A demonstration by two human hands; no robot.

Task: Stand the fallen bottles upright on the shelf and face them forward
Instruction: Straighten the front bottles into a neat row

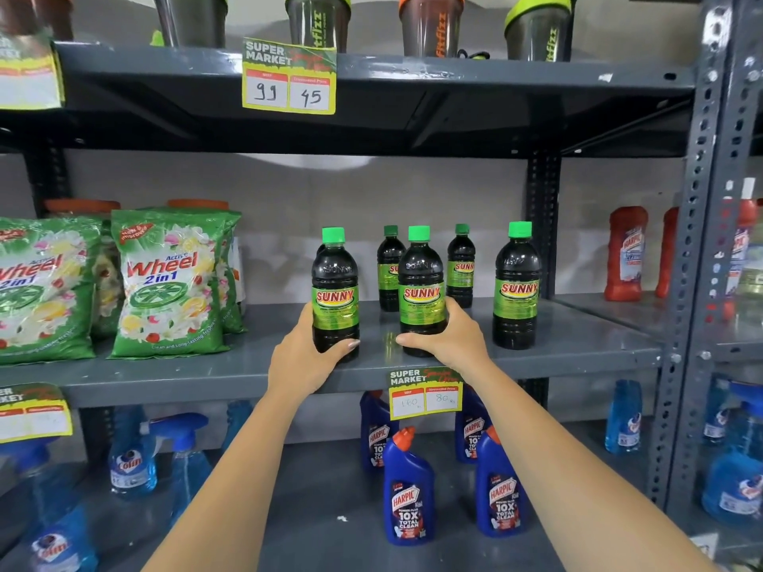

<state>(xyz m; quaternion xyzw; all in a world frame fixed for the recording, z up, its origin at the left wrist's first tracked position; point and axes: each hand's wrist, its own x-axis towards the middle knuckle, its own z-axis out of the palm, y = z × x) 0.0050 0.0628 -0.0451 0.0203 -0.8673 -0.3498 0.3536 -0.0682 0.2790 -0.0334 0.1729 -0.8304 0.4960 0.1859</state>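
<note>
Middle shelf [206, 377], grey metal. Left hand [305, 357] wrapped round lower body of left front bottle [335, 295], thumb across the front near its base. Right hand [448, 340] clasping centre front bottle [422, 291] low down, thumb in front, fingers behind. Both bottles upright, green caps up, SUNNY labels forward, standing near the shelf's front edge. Third front bottle [517, 286] at 3 o'clock of the centre one, upright, label forward, untouched, apart from the right hand. Two back bottles [390, 268] upright at 12 o'clock behind the held pair, partly hidden. Detergent bags [169, 282] at 9 o'clock on the same shelf. Price tag [425, 392] on the shelf edge at 6 o'clock, under the right wrist. Blue cleaner bottles [408, 489] on the shelf below.
</note>
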